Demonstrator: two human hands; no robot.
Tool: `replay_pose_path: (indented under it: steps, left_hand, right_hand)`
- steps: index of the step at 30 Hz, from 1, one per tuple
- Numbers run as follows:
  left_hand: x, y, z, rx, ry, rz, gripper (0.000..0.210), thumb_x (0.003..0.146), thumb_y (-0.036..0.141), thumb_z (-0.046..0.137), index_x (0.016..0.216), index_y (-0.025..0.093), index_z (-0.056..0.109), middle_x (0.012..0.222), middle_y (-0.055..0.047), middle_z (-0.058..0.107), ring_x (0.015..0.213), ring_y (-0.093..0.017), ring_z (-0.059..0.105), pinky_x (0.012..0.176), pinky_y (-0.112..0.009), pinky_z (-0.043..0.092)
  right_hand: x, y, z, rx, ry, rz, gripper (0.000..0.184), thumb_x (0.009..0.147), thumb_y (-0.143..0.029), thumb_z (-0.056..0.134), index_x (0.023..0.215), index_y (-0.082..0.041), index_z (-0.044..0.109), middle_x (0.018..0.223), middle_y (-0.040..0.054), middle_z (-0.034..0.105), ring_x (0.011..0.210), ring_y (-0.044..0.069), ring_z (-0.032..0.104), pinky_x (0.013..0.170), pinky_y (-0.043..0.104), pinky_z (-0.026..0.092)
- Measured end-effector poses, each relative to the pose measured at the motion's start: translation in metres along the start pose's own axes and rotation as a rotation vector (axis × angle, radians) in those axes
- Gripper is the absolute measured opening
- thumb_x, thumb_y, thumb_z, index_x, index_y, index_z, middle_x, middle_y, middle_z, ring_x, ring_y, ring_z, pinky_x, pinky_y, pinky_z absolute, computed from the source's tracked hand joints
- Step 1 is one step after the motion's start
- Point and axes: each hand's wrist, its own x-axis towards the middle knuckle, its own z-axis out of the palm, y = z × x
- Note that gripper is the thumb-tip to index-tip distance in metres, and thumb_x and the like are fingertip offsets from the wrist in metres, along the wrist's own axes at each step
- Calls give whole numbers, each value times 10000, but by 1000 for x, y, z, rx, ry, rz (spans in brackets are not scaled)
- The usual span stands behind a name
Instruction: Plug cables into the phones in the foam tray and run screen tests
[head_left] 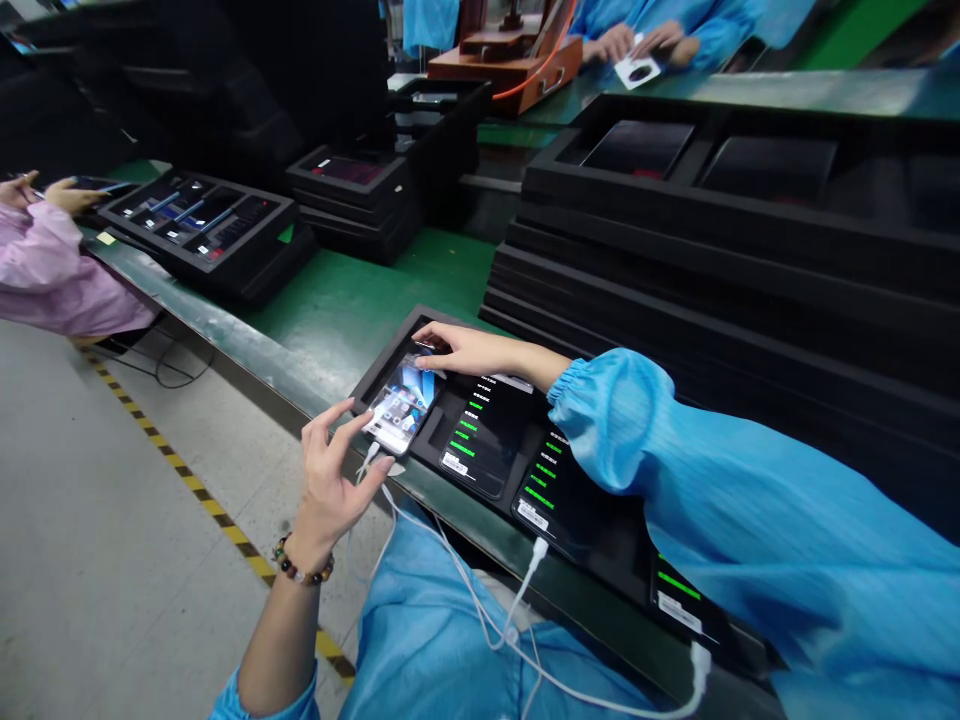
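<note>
I find the lit smartphone at the black tray's left end; left hand part-curled at its near end, right hand half-open at its far end, grip indeterminable; advise edge-only contact, white cable plug unstrained

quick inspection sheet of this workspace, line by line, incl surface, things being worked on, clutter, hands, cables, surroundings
Surface: green bench, whitish marks along its near edge.
Job's things: lit phone at the leftmost slot of the near black tray; beside it, dark-screened devices with green and white text.
Clutter: tall tray stack beyond the near tray.
Left hand: fingers at the lit phone's lower end; grip unclear.
Right hand: fingers at its upper end; grip unclear.
Cables: white cables hang by the bench's near edge; one reaches the lit phone's lower end.
Surroundings: person in pink sleeves far left; another in blue sleeves at the back; yellow-and-black floor tape.
</note>
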Motion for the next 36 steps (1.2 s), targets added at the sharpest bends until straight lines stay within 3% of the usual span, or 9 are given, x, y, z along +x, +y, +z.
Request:
replay_pose_path:
  steps: [7,12,19,31,34,36]
  left_hand:
    - [-4,-4,-3,-15,18,-43,389,1054,429,699,1400,252,682,1476,-147,629,1368,-336,586,1171,-537,500]
    - [-3,-2,-2,38,-42,53,263,1037,403,722,1262,279,780,1460,-136,648,1322,-341,587,1148,-552,501]
    - [11,10,9,163,-173,113,577,944,557,816,1462,321,721,1617,-162,544,1450,-404,516,1261,-665,356]
    - [6,1,-2,97,-52,77,484,1027,504,709,1450,269,678,1551,-159,598,1406,-370,573,1260,-609,383]
    - [6,0,-3,98,-36,64,460,1036,498,698,1434,269,678,1526,-154,619,1382,-360,589,1242,-594,405]
    - [6,0,-2,96,-39,56,447,1036,492,699,1424,270,681,1520,-151,626,1375,-355,596,1239,-589,410]
  right_hand:
    - [-1,-1,1,-9,4,-17,529,979,-396,786,1443,-204,619,1480,130,704,1354,285,668,1216,471,496]
    - [-3,-4,2,-6,6,-15,492,1001,-400,758,1433,-207,623,1494,129,701,1345,277,675,1211,468,503]
    - [-3,-5,5,-14,13,-2,443,1062,-412,670,1444,-195,612,1472,122,716,1299,250,697,1162,430,543]
    - [-3,-4,2,-45,21,-9,484,1024,-417,726,1451,-210,631,1498,125,701,1350,281,674,1204,458,505]
    - [-3,-2,2,-46,23,-12,515,977,-333,777,1457,-215,634,1516,126,692,1377,287,658,1231,469,479]
    - [-2,-1,2,-42,24,-9,448,1008,-259,703,1450,-215,645,1512,116,698,1372,269,662,1232,455,475]
